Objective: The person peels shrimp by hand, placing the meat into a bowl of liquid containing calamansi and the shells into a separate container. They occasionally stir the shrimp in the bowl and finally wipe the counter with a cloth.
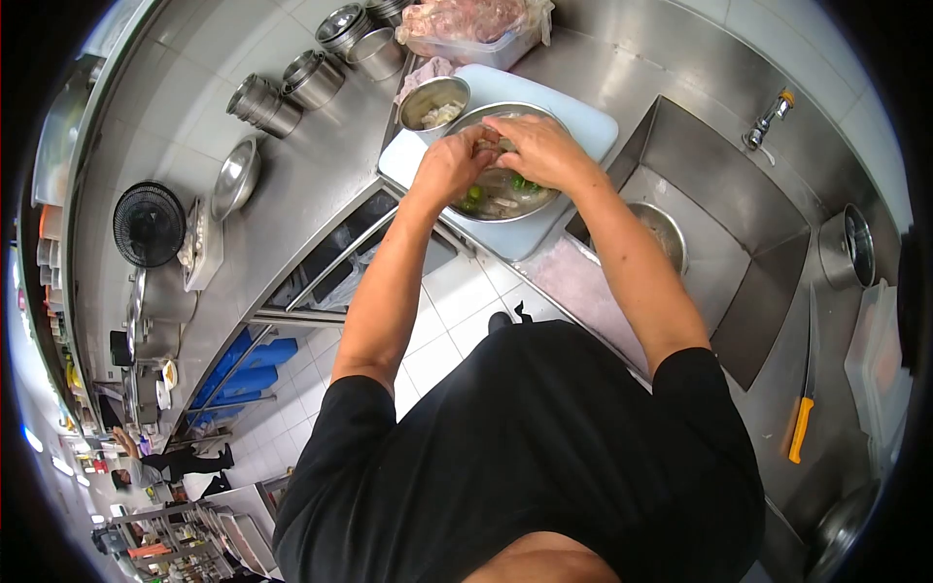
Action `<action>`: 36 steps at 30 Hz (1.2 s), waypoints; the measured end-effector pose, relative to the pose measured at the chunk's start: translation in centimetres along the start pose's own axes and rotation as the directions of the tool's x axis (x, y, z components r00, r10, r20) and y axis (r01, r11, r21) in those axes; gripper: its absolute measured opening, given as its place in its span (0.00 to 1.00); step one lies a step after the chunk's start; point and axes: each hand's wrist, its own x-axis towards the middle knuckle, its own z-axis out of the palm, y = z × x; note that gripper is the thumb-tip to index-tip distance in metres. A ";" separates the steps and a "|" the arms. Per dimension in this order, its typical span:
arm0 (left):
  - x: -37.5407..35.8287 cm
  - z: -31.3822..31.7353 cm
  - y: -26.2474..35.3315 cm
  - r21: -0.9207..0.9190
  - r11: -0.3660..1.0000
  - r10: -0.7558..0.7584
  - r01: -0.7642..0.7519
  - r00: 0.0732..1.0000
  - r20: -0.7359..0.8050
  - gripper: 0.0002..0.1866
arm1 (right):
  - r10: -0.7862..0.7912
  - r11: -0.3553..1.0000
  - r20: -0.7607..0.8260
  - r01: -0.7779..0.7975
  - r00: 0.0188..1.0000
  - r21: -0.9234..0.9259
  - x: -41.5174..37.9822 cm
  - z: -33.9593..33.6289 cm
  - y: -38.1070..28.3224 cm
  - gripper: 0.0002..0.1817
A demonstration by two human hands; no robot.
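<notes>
Both hands meet over a wide steel bowl (530,214) of liquid with greyish pieces and bright green bits in it. My left hand (451,167) is closed, its fingertips pinched near the bowl's left side. My right hand (536,150) is closed too, fingers bent toward the left fingertips. Whatever lies between them is too small and hidden to name. A smaller steel bowl (406,109) with pale whitish pieces (442,115) stands just beyond my left hand. Beneath the bowls lies a pale blue cutting board (593,126).
On the right is a steel sink (719,233) with a round pan (663,231) in it and a tap (768,121). A knife with an orange handle (801,429) lies on the right counter. Bagged meat (466,21) and stacked steel containers (313,78) stand behind. A person (175,466) is far left.
</notes>
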 end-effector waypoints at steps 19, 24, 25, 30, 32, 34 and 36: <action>0.7 0.6 1.6 -0.855 0.487 -0.019 0.178 0.981 0.193 0.11 | 0.197 0.876 -0.050 -0.154 0.979 0.457 -2.6 -3.0 0.4 0.15; 1.6 0.7 0.9 -0.872 0.349 0.127 0.343 0.905 0.406 0.12 | 0.122 0.958 -0.091 -0.094 0.988 0.271 -4.3 -4.8 1.1 0.15; 1.7 0.8 0.8 -0.869 0.355 0.137 0.345 0.900 0.413 0.12 | 0.107 0.968 -0.106 -0.079 0.989 0.238 -4.7 -4.9 1.4 0.15; 1.8 2.7 -0.8 -0.598 0.787 -0.049 0.149 0.983 0.179 0.13 | 0.390 0.909 -0.185 -0.344 0.902 0.237 -9.4 -7.0 4.2 0.14; 1.6 4.2 -3.4 -0.068 0.993 0.099 -0.100 0.995 -0.030 0.13 | 0.513 0.856 -0.210 -0.478 0.832 0.198 -12.4 -7.3 5.7 0.15; 1.2 5.0 -4.3 0.238 0.959 0.171 -0.157 0.985 -0.040 0.13 | 0.552 0.830 -0.154 -0.557 0.819 0.012 -15.5 -7.2 7.7 0.14; 0.6 5.6 -3.9 0.254 0.960 0.102 -0.114 0.993 0.060 0.13 | 0.585 0.776 -0.021 -0.567 0.811 -0.276 -18.0 -6.1 10.1 0.13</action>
